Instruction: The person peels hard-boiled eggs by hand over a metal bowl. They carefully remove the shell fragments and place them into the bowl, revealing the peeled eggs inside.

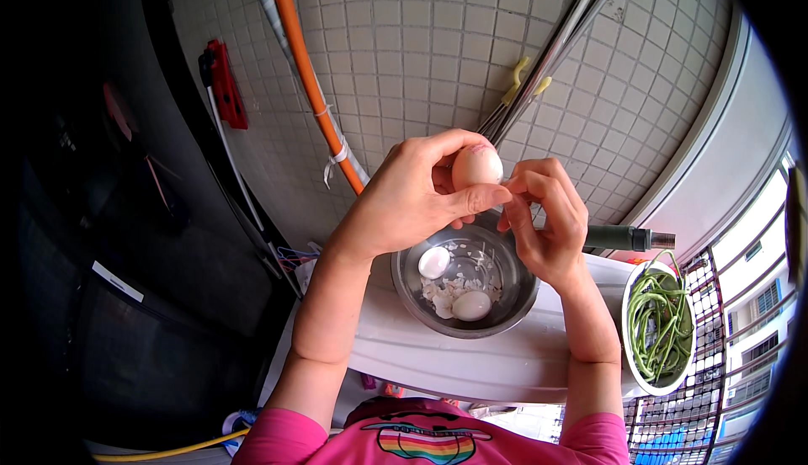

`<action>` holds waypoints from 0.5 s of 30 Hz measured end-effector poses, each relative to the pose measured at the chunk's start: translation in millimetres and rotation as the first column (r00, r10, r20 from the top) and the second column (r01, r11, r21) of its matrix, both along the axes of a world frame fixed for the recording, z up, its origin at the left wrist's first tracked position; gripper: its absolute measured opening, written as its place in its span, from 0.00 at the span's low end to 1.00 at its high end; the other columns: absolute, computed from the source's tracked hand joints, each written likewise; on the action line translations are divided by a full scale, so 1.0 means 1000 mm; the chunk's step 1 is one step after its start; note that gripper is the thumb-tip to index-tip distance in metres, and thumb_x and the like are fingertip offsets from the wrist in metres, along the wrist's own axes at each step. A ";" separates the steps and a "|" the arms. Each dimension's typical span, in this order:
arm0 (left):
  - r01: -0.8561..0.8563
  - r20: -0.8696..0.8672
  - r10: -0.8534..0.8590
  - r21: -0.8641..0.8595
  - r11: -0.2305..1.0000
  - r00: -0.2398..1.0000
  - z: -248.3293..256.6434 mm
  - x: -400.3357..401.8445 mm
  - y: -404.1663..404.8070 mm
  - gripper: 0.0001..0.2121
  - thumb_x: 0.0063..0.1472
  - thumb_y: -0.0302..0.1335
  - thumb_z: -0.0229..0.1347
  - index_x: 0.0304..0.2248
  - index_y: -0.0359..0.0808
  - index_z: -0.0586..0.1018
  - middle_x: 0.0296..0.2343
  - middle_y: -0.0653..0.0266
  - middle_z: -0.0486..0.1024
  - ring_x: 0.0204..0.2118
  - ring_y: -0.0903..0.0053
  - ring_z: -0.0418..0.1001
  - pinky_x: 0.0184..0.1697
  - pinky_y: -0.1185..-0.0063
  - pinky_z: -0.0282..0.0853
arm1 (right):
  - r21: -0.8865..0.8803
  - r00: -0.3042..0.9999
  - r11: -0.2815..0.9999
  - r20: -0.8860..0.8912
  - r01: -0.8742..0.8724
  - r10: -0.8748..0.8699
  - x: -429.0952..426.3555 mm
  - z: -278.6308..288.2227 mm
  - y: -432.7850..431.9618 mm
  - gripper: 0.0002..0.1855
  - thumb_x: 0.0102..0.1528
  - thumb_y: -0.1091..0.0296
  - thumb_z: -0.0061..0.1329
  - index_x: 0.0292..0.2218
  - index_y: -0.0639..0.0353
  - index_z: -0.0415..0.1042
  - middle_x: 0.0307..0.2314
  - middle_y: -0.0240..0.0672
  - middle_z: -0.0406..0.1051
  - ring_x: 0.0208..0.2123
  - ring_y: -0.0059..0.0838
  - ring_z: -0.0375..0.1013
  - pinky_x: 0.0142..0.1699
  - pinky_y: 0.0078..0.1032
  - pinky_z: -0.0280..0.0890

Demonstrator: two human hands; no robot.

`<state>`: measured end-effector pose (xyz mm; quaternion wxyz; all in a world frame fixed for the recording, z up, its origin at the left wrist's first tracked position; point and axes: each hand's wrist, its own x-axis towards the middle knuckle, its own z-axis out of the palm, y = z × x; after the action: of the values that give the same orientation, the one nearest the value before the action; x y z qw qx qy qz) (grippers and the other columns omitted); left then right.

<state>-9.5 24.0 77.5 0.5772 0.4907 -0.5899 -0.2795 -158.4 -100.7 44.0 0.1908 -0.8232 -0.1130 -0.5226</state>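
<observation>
An egg (478,167) with a reddish mark near its top is held in my left hand (421,188), between thumb and curled fingers. My right hand (548,219) is bent close on the egg's right side, its thumb and fingertips brought together. Whether a bit of shell is pinched there is too small to tell. Below both hands stands a round metal bowl (404,294). Inside it lie a glossy white egg (434,263) and a second smooth pale egg (471,306). Broken eggshell pieces (435,293) are scattered around them over the bowl's bottom.
The bowl rests on a white ledge-like surface (404,354). At right is a white container (661,391) of long green beans (656,326), beside a metal grille (704,313). A dark green tube (609,237) lies behind. Metal poles (555,42) and an orange pipe (303,61) stand against the tiled wall.
</observation>
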 end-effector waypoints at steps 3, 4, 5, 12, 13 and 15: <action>0.007 -0.004 -0.007 0.008 1.000 1.000 0.000 0.000 0.000 0.18 0.56 0.27 0.63 0.43 0.27 0.73 0.27 0.67 0.74 0.25 0.87 0.70 0.28 0.86 0.70 | -0.060 0.996 0.997 0.066 0.058 -0.054 0.003 -0.002 -0.001 0.09 0.50 0.86 0.50 0.34 0.65 0.68 0.31 0.39 0.69 0.19 0.22 0.70 0.19 0.19 0.63; 0.008 0.000 -0.008 0.008 1.000 1.000 0.000 0.000 0.001 0.18 0.56 0.27 0.63 0.43 0.27 0.73 0.27 0.67 0.73 0.25 0.87 0.70 0.28 0.86 0.70 | -0.064 0.996 0.996 0.066 0.057 -0.053 0.003 -0.002 -0.001 0.09 0.50 0.86 0.50 0.34 0.65 0.68 0.31 0.39 0.69 0.19 0.23 0.70 0.19 0.19 0.63; 0.009 0.004 -0.009 0.009 1.000 1.000 0.000 0.000 0.001 0.18 0.56 0.26 0.63 0.43 0.27 0.73 0.27 0.67 0.73 0.25 0.87 0.70 0.29 0.86 0.70 | -0.069 0.996 0.996 0.067 0.056 -0.052 0.003 -0.002 -0.001 0.09 0.50 0.86 0.50 0.34 0.65 0.68 0.31 0.39 0.69 0.19 0.23 0.70 0.19 0.19 0.63; 0.053 -0.060 -0.052 0.026 0.998 0.997 0.004 -0.002 0.005 0.19 0.55 0.28 0.64 0.43 0.28 0.73 0.28 0.66 0.74 0.25 0.86 0.72 0.28 0.86 0.71 | -0.013 0.994 0.999 0.103 -0.032 0.033 0.004 -0.002 0.000 0.07 0.52 0.83 0.51 0.34 0.66 0.68 0.31 0.40 0.68 0.19 0.23 0.70 0.20 0.18 0.64; 0.055 -0.068 -0.053 0.027 0.998 0.996 0.004 -0.002 0.005 0.19 0.55 0.28 0.64 0.43 0.29 0.73 0.28 0.66 0.74 0.25 0.86 0.72 0.28 0.86 0.71 | 0.013 0.993 0.999 0.104 -0.049 0.047 0.004 -0.003 0.000 0.07 0.53 0.83 0.50 0.35 0.66 0.68 0.31 0.40 0.68 0.18 0.22 0.69 0.20 0.17 0.64; 0.054 -0.059 -0.052 0.027 0.998 0.997 0.004 -0.002 0.005 0.19 0.55 0.28 0.64 0.43 0.29 0.73 0.28 0.66 0.75 0.25 0.86 0.72 0.28 0.86 0.71 | 0.064 0.991 0.994 0.109 -0.084 0.077 0.006 -0.008 -0.001 0.07 0.53 0.83 0.50 0.35 0.66 0.67 0.31 0.40 0.68 0.18 0.22 0.69 0.20 0.17 0.64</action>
<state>-11.2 28.9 81.4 0.5794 0.4748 -0.5815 -0.3172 -152.3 -101.4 36.4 0.2337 -0.7820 -0.1380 -0.5610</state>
